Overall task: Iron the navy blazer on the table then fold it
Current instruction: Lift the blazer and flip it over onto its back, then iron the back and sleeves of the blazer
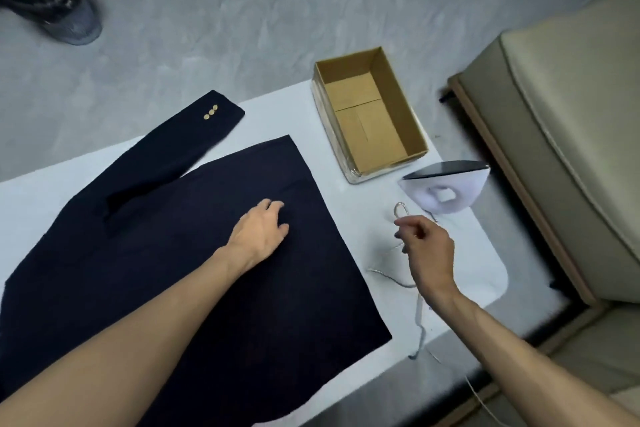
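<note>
"Two hands and one jacket. Where does the navy blazer lie?"

"Spread flat on the white table, filling the table's left part. One sleeve angles off from the blazer's body toward the far edge, and three gold buttons sit in a row at its cuff."

"Anything to the left of the blazer?"

"Beyond its far left corner, off on the grey floor, there is a dark round bin, too blurred to make out more."

"And the left hand?"

"Palm down on the blazer's body, right of the sleeve and near the blazer's right edge. The fingers are spread and only slightly bent, resting on the cloth and gripping nothing."

"What's to the right of the blazer?"

"First an open-topped cardboard box, on the table beside the blazer's far right corner, apart from the cloth, its brown floor showing. Nearer than the box, the right hand hangs above the bare table just off the blazer's right edge. Its fingers are curled in, and thumb and fingertips pinch a thin pale cord, which makes a small loop above the fingers and trails down across the table toward the near edge."

"The iron?"

"White, with a dark soleplate on its far side, further right of the blazer than the hand, just past the box's near end. It is blurred, so I cannot tell whether the cord joins it."

"Beyond that?"

"A beige cushioned seat, well to the blazer's right, off the table."
</note>
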